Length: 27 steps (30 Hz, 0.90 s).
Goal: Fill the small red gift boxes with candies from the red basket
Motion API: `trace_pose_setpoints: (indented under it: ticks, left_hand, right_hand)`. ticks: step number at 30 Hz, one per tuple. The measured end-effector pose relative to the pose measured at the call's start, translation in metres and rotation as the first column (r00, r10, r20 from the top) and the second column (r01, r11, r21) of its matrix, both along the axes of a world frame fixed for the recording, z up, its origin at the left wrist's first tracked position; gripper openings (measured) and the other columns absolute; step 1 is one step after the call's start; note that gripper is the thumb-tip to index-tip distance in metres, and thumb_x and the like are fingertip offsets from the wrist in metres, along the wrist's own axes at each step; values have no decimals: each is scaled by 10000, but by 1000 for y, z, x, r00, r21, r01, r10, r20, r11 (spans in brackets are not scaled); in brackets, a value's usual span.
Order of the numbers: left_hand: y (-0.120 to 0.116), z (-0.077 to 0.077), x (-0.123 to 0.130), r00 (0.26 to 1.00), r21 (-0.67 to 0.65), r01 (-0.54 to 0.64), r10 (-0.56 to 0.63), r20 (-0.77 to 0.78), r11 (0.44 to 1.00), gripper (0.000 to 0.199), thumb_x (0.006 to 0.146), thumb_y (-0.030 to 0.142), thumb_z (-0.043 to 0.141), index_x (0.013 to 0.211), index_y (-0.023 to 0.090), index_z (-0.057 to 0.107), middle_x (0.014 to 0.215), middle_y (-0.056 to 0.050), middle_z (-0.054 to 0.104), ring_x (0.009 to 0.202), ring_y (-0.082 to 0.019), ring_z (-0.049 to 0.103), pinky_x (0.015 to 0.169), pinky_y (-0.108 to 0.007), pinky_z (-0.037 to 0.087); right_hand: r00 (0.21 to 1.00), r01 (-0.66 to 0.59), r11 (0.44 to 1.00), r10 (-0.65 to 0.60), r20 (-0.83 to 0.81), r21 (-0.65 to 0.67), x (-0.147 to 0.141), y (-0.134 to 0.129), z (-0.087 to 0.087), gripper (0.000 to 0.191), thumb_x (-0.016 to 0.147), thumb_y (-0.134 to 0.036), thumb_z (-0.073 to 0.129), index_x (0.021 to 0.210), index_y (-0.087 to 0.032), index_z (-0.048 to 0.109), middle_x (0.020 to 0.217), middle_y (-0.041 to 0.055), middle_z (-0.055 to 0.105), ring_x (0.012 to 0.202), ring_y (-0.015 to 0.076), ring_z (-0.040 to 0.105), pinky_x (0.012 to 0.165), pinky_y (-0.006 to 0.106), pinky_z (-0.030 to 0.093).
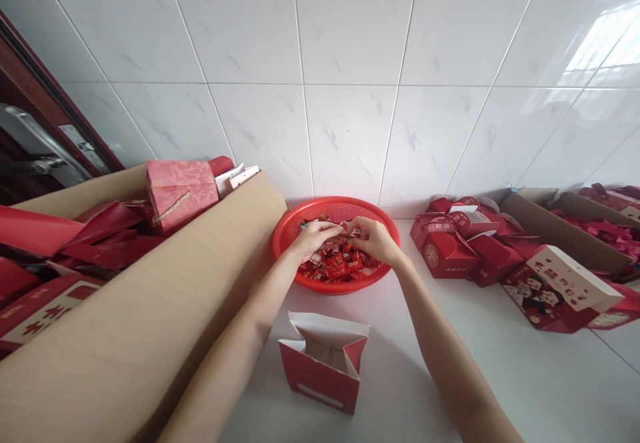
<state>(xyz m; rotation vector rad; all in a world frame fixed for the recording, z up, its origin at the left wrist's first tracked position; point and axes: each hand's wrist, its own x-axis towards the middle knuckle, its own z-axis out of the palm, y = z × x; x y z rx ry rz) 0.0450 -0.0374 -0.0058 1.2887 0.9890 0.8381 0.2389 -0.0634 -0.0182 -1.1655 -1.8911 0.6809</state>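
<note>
A red plastic basket (336, 288) holds many small wrapped candies (345, 268), mostly red. Over the candies, my left hand (316, 237) reaches in from the left with its fingers pressed together. My right hand (375, 237) comes from the other side, fingertips curled in a pinch close to the left ones. Both hands appear closed on wrapped candies, though the fingers hide most of what is in them. Nearer to me, between my forearms, a red paper gift box (320, 371) stands upright with its white-lined top open; its visible inside is bare.
On the left, a long cardboard box (200, 283) holds red folded boxes and a pink bag (183, 193). Filled-out red gift boxes (450, 254) cluster at right, beside another cardboard box (543, 219). A tiled wall (350, 136) rises behind; a door handle (40, 149) is far left.
</note>
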Motion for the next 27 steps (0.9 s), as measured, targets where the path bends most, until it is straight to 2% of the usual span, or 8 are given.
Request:
trace_pose_setpoints:
  ticks: [3,6,8,11,17,22,27]
  left_hand:
    - [3,-3,-3,998,76,-46,43,40,996,348,641,259,881,951,166,756,970,-71,774,903,-217,728,845,-335,588]
    - [7,-9,-7,997,147,-67,62,34,987,425,646,275,882,1039,182,747,1027,-89,771,944,-230,732,832,-324,596]
    - [9,-12,-8,997,189,-82,78,28,979,445,648,289,885,1059,189,744,1056,-99,769,974,-238,730,822,-314,599]
    - [11,-14,-7,996,242,-93,86,40,966,464,621,303,898,1043,176,754,1037,-105,777,970,-249,729,826,-327,598]
    - [5,-11,0,994,264,-107,107,16,959,428,502,370,926,834,139,787,837,-81,787,875,-263,737,845,-369,591]
    - [3,-9,2,990,237,-139,132,47,961,406,487,392,925,778,147,784,809,-65,781,832,-250,743,837,-368,596]
    - [1,-6,2,990,194,-115,96,107,974,460,465,423,935,800,147,780,788,-51,777,873,-271,746,877,-396,590]
  right_hand:
    - [996,-67,998,66,-64,-4,1,0,0,222,764,-287,674,963,-218,604,867,-5,663,658,142,581,612,272,459]
    - [980,-26,1000,27,-196,9,3,0,0,360,799,-397,704,1092,-212,608,1093,66,683,928,195,645,775,318,519]
    - [970,-20,999,11,-243,-34,4,-1,1,360,802,-465,714,1024,-192,641,1033,73,697,951,212,649,806,334,523]
    - [947,-57,993,20,-322,-108,2,-2,4,374,780,-533,726,862,-174,662,861,50,699,795,196,650,713,318,523]
    - [926,34,999,-38,-375,-17,-7,-2,3,301,752,-466,758,772,-183,658,748,22,686,721,182,629,669,301,500]
    - [919,115,993,-110,-380,-9,-14,-3,1,279,766,-450,741,727,-197,631,731,22,673,693,175,608,640,295,484]
    - [866,-23,996,-23,-500,-87,-17,-6,5,343,721,-493,783,765,-198,614,767,22,686,750,189,647,705,309,523]
